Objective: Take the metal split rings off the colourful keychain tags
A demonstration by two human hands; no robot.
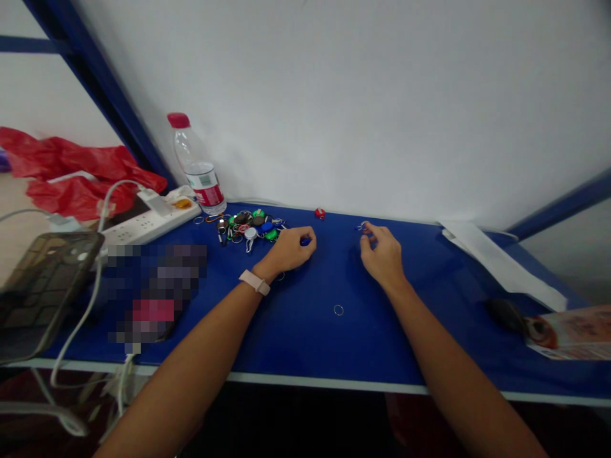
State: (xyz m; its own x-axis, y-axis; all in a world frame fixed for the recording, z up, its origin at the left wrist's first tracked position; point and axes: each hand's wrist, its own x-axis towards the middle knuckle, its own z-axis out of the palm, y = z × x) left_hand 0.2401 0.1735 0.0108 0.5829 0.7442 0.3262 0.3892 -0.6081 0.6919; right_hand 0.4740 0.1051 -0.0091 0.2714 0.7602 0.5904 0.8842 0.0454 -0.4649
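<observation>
Head view: the right hand point(380, 254) has its thumb and finger pinched on a small shiny loop point(364, 224). The loop pokes out past the fingertips toward the left — the side where the left hand point(294, 248) is. The two hands are apart, with bare blue table point(329, 350) between them.

The left hand is curled, thumb near the fingers. A bit of blue shows inside the curl, but I cannot tell if it is a thing being held or just the table.

The pile point(251, 232) of bright tags is just left of the left hand. A red tag point(319, 214) sits near the wall, closer to the left hand. A ring point(338, 310) lies flat, nearer the person than both hands — touched by neither.
</observation>
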